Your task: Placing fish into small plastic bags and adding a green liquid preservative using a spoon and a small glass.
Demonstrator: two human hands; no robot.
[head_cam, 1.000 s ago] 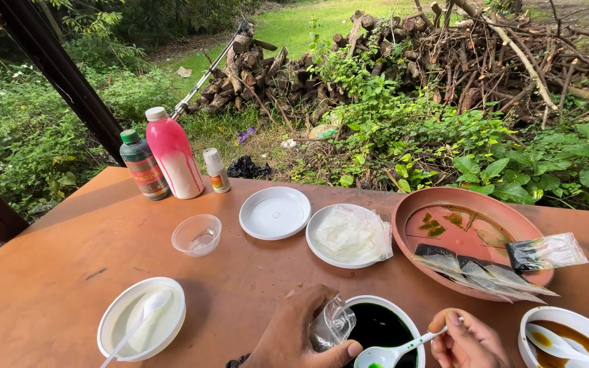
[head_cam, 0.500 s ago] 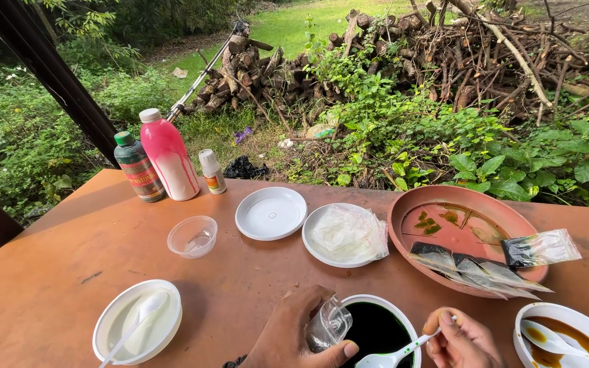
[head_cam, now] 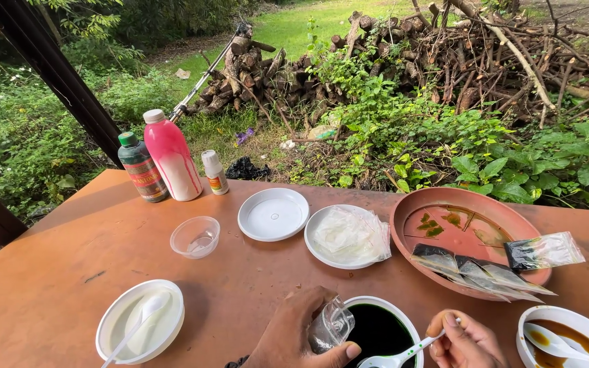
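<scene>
Clasped in the left hand is a small clear plastic cup, tilted toward the white bowl of dark liquid at the near edge of the table. The fingers wrap around the cup's side and the thumb closes over the front. Just to the right, the right hand pinches the handle of a white plastic spoon, whose scoop lies at the bowl's near rim.

As a judgement, the work in hand is moving dark liquid between bowl and cup with the spoon. The cup's mouth sits right beside the bowl, so the next move calls for a steady spoon and a cup held close over the bowl to catch drips.

Further out, a second white bowl with brown liquid and its own spoon stands at the right corner, near the right hand. A terracotta dish behind it carries clear packets, some with dark contents. Behind the dark bowl are a white plate with a clear plastic bag and a bare white plate. A clear empty cup and a white bowl with pale liquid and a spoon lie to the left. A pink bottle, a green-capped bottle and a small white bottle stand at the far edge. Nothing lies between hands and bowl; the brown bowl is the closest thing an elbow could knock.
</scene>
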